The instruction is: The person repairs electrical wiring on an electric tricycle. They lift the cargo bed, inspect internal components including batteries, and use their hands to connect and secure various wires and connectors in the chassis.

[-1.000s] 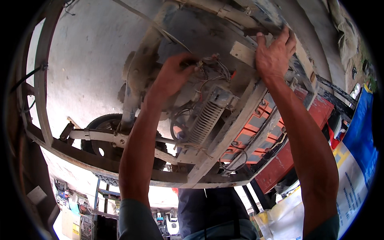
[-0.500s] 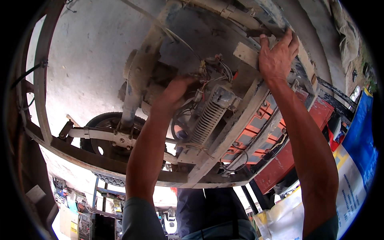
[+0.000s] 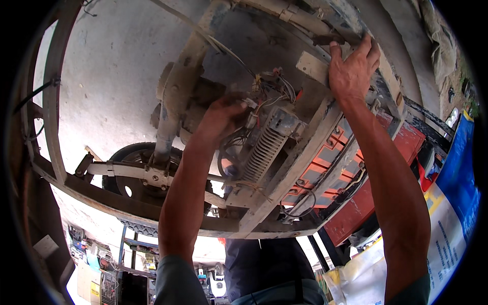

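**A:** ok what's the grip on the left hand (image 3: pixel 226 116) doing?

**B:** Looks narrow to me, thumb and finger pinched on a whitish plug (image 3: pixel 250 103). The other fingertips are hidden, so no idea about those. The plug sits just above and left of the finned box (image 3: pixel 263 145), by the loose wires (image 3: pixel 287 87) bunched over the box's top end.

**A:** And the right hand (image 3: pixel 351 73)?

**B:** Up and right of the finned box, laid on the frame (image 3: pixel 389 84), thumb spread away from the fingers. Can't tell how tight it's clasping, undersides don't show. My guess is it's bracing.

**A:** So what step is this?

**B:** I'd call it handling the plug among the wiring. Next move calls for a firm pinch on the plug body, no yanking on wires, and the right hand kept steady imo.

**A:** Anything further out?

**B:** Orange-and-grey batteries (image 3: pixel 317 165) right of the finned box, tyre (image 3: pixel 122 155) well off to its left, red panel (image 3: pixel 406 140) way right past the batteries.
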A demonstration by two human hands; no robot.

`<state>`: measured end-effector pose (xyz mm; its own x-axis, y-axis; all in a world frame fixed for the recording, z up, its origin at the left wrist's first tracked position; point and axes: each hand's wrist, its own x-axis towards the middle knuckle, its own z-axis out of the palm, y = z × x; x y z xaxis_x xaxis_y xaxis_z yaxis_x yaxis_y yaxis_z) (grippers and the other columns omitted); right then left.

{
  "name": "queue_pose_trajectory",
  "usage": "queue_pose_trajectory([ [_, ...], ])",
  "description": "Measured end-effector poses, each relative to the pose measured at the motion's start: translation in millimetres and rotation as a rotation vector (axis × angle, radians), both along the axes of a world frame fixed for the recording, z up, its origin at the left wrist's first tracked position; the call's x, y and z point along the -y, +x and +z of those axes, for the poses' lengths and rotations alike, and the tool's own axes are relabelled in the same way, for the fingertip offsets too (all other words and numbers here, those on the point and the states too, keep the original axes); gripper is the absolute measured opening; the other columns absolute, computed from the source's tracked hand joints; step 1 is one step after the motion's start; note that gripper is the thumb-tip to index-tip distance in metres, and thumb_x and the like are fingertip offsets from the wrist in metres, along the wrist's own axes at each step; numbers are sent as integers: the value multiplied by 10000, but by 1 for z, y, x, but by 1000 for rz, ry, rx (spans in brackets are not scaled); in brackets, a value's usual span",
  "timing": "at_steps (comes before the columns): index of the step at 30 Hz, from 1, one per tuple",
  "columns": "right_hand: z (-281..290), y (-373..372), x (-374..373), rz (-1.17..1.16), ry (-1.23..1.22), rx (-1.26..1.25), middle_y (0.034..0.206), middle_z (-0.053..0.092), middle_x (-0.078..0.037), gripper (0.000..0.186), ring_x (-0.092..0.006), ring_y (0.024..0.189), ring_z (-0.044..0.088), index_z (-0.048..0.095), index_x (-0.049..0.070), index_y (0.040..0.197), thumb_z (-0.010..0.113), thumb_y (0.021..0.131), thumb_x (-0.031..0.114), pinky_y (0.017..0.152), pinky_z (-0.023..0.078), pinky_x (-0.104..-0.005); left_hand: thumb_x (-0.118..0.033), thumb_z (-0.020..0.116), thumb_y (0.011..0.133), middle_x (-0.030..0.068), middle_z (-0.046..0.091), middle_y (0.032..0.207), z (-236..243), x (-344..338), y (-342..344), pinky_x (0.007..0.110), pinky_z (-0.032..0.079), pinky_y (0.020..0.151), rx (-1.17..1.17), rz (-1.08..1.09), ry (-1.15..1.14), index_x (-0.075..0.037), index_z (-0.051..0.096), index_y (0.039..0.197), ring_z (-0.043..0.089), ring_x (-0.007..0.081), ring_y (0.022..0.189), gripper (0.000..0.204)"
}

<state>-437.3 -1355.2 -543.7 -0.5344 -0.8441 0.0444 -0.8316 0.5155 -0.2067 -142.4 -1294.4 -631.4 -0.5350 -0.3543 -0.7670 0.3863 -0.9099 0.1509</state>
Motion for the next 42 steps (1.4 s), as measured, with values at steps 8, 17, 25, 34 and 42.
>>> queue_pose_trajectory([
  [8, 0, -3, 1, 7, 2, -38, 1596, 294, -217, 822, -416, 1507, 249, 314, 30, 1563, 715, 937, 381, 1125, 428, -548, 29, 664, 930, 200, 697, 1183, 29, 4, -2, 409, 588, 978, 147, 41, -147, 51, 558, 1311, 706, 295, 1093, 396],
  [17, -1, -1, 1, 3, -1, -31, 1582, 303, -224, 813, -422, 1504, 251, 330, 24, 1555, 713, 936, 385, 1118, 444, -545, -80, 660, 985, 191, 695, 1251, 46, 15, -5, 398, 580, 981, 114, -30, -146, 18, 571, 1346, 705, 276, 1137, 385],
  [25, 1, 0, 2, -6, 1, -7, 1584, 292, -223, 807, -424, 1504, 242, 324, 18, 1554, 706, 939, 374, 1112, 446, -557, -86, 655, 990, 188, 696, 1254, 50, 23, -3, 403, 568, 1001, 124, -34, -83, 12, 578, 1338, 696, 311, 1181, 369],
  [34, 2, 0, 0, 17, -11, -4, 1583, 286, -226, 788, -429, 1497, 249, 332, 17, 1538, 716, 937, 352, 1107, 450, -561, 13, 695, 924, 151, 704, 1207, 59, 29, 1, 326, 569, 971, 164, -277, -230, 41, 539, 1396, 706, 233, 1093, 498],
  [42, -2, -1, 2, 21, -35, -34, 1559, 328, -235, 819, -435, 1483, 269, 347, -1, 1528, 741, 910, 364, 1110, 451, -558, 50, 767, 795, 117, 711, 1129, 83, 47, -10, 323, 548, 935, 419, -737, -542, 39, 523, 1433, 679, 163, 1040, 683],
])
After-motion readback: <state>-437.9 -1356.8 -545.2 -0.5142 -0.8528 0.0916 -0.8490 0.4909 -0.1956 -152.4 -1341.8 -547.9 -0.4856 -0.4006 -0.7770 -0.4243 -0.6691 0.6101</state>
